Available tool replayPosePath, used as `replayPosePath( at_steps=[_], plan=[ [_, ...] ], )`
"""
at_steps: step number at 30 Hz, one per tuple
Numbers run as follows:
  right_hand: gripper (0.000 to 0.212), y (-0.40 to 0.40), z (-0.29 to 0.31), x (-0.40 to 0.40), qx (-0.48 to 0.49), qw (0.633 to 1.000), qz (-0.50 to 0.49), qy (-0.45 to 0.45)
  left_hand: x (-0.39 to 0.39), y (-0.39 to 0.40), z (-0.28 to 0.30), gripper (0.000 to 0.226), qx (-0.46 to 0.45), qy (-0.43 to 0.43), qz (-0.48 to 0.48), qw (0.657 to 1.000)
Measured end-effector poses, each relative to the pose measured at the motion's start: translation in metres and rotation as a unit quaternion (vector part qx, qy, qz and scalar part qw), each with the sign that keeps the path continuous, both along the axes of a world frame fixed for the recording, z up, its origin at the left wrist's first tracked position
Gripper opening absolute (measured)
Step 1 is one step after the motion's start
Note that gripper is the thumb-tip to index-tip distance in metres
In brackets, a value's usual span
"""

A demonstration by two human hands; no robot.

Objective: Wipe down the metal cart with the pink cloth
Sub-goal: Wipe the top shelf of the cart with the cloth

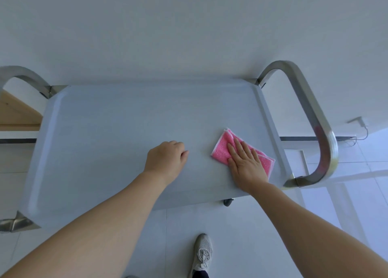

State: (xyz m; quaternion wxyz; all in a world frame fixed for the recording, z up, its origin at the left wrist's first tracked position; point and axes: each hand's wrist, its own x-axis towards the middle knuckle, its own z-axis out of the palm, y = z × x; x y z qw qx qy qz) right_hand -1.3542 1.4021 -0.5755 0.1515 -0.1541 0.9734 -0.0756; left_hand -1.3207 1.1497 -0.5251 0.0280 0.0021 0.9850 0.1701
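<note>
The metal cart's flat top fills the middle of the view, with curved steel handles at its right and left ends. A folded pink cloth lies on the right part of the top. My right hand presses flat on the cloth with straight fingers, covering its near half. My left hand rests on the bare top near the middle, fingers curled under, holding nothing.
A white wall stands right behind the cart. A wooden surface shows at the far left. A cable and plug hang at the right wall. My shoe is on the tiled floor below the cart's near edge.
</note>
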Motion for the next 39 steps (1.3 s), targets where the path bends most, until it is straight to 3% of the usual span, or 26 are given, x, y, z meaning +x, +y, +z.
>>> replayPosePath(
  at_steps=[6, 10, 14, 16, 21, 24, 27, 29, 31, 34, 37, 39],
  plan=[
    [0.045, 0.005, 0.02, -0.014, -0.157, 0.984, -0.058, -0.06, -0.021, 0.037, 0.018, 0.03, 0.02, 0.019, -0.018, 0.999],
    [0.043, 0.013, 0.059, -0.019, -0.306, 0.926, -0.192, -0.109, -0.035, 0.055, 0.041, 0.03, 0.025, 0.042, -0.031, 0.998],
    [0.03, 0.026, 0.116, -0.024, -0.408, 0.871, -0.241, -0.127, -0.042, 0.068, 0.071, 0.029, 0.033, 0.065, -0.047, 0.996],
    [0.027, 0.033, 0.149, -0.023, -0.455, 0.85, -0.243, -0.108, -0.043, 0.069, 0.088, 0.029, 0.036, 0.077, -0.065, 0.994],
    [0.031, 0.069, 0.24, -0.018, -0.488, 0.83, -0.268, 0.037, -0.04, 0.067, 0.126, 0.029, 0.024, 0.1, -0.103, 0.989],
    [0.031, 0.1, 0.276, -0.009, -0.456, 0.84, -0.257, 0.14, -0.038, 0.069, 0.142, 0.031, 0.014, 0.104, -0.119, 0.987],
    [0.044, 0.117, 0.258, 0.004, -0.262, 0.911, -0.204, 0.243, -0.036, 0.074, 0.147, 0.032, 0.01, 0.1, -0.134, 0.986],
    [0.045, 0.115, 0.215, 0.022, -0.125, 0.951, -0.18, 0.218, -0.033, 0.078, 0.144, 0.032, 0.015, 0.096, -0.141, 0.985],
    [0.045, 0.112, 0.16, 0.044, -0.054, 0.974, -0.185, 0.122, -0.027, 0.081, 0.138, 0.031, 0.009, 0.09, -0.155, 0.984],
    [0.047, 0.12, 0.102, 0.065, -0.03, 0.978, -0.203, 0.048, -0.021, 0.081, 0.127, 0.033, -0.003, 0.087, -0.175, 0.981],
    [0.035, 0.118, 0.09, 0.065, -0.039, 0.97, -0.175, 0.163, -0.021, 0.077, 0.119, 0.033, -0.013, 0.074, -0.179, 0.981],
    [0.047, 0.123, 0.086, 0.059, -0.064, 0.96, -0.216, 0.163, -0.02, 0.077, 0.112, 0.032, -0.003, 0.075, -0.168, 0.983]
  ],
)
